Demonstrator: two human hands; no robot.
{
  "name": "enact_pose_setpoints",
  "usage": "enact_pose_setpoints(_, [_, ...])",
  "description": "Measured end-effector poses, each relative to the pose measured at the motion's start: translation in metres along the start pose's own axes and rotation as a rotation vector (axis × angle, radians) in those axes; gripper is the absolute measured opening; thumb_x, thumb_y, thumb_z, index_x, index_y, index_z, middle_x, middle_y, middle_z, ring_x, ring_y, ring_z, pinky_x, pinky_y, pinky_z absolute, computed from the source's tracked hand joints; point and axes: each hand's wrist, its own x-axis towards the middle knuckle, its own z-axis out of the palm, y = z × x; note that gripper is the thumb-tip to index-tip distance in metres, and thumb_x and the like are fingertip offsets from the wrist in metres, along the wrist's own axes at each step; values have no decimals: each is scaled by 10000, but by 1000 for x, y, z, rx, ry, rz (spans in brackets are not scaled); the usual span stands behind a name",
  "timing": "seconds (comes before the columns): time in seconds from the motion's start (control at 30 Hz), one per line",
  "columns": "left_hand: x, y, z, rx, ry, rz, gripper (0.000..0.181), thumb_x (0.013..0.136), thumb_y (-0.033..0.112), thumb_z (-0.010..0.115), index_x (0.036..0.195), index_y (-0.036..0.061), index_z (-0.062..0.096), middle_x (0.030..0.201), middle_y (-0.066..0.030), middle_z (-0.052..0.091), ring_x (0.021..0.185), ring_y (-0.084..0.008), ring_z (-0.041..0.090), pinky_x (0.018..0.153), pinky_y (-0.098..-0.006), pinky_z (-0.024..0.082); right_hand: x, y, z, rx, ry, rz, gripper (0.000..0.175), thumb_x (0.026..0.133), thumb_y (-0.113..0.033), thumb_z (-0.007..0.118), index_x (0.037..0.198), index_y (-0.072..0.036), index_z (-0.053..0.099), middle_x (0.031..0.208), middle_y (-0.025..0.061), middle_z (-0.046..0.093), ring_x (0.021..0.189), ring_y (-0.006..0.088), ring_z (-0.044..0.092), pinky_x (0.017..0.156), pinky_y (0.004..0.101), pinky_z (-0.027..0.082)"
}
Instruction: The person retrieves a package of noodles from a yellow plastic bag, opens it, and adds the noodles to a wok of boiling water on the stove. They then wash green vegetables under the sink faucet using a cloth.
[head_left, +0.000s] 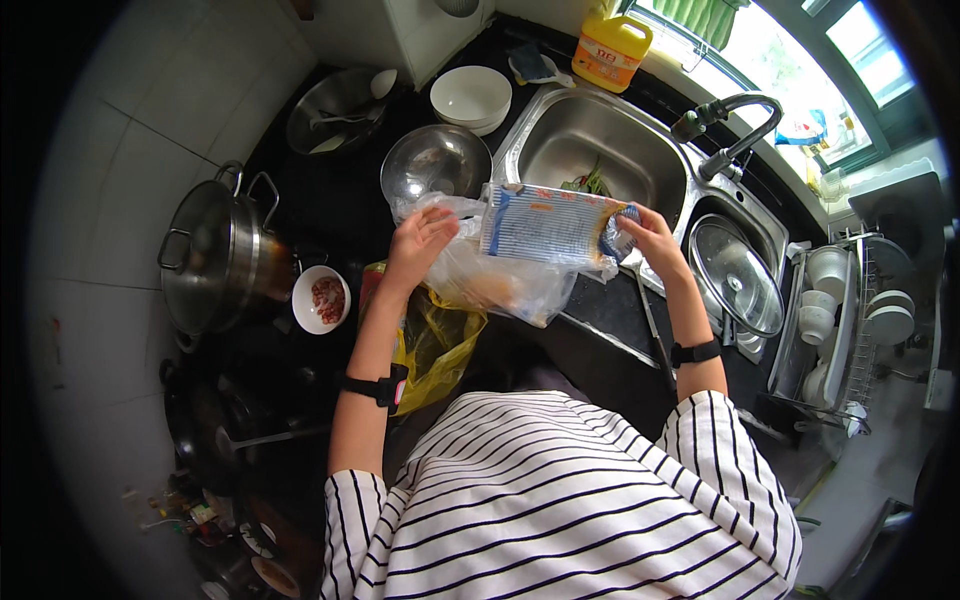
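Observation:
A clear plastic bag with something orange-brown inside hangs at the counter's front edge, its upper part gathered at my left hand. The fingers of that hand are bent loosely against the bag, and its thumb is hidden. My right hand grips the right end of a flat, blue-striped package that bears writing. The package lies across the front of the bag, its crumpled end between my thumb and fingers. A yellow plastic bag hangs open below my left forearm.
Behind the package is a steel sink with green scraps inside. An upturned metal bowl, white bowls and a bowl of peanuts stand leftward. A lidded pot is far left. A long-handled spatula crosses the counter edge.

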Motion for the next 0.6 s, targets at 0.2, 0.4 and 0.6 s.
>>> enact_pose_setpoints(0.2, [-26, 19, 7, 324, 96, -23, 266, 951, 175, 596, 1118, -32, 603, 1052, -117, 673, 976, -194, 665, 880, -285, 493, -17, 6, -4, 317, 49, -36, 291, 946, -168, 603, 1189, -9, 591, 986, 6, 654, 860, 79, 629, 744, 254, 530])
enact_pose_setpoints(0.4, [-59, 48, 16, 110, -48, -26, 202, 963, 179, 587, 1025, -2, 649, 1007, -98, 697, 934, -153, 677, 806, -262, 519, -22, -18, 15, 443, 36, -11, 294, 945, -175, 607, 1190, -12, 589, 1012, 34, 666, 881, 108, 650, 763, 272, 540])
enact_pose_setpoints(0.6, [-89, 72, 62, -280, 15, 111, 363, 913, 195, 670, 1170, -26, 539, 1212, -129, 576, 1148, -187, 556, 983, -312, 435, -44, -46, 90, 442, 75, 39, 352, 929, -173, 616, 1233, -10, 543, 1034, 44, 653, 906, 128, 645, 803, 279, 524])
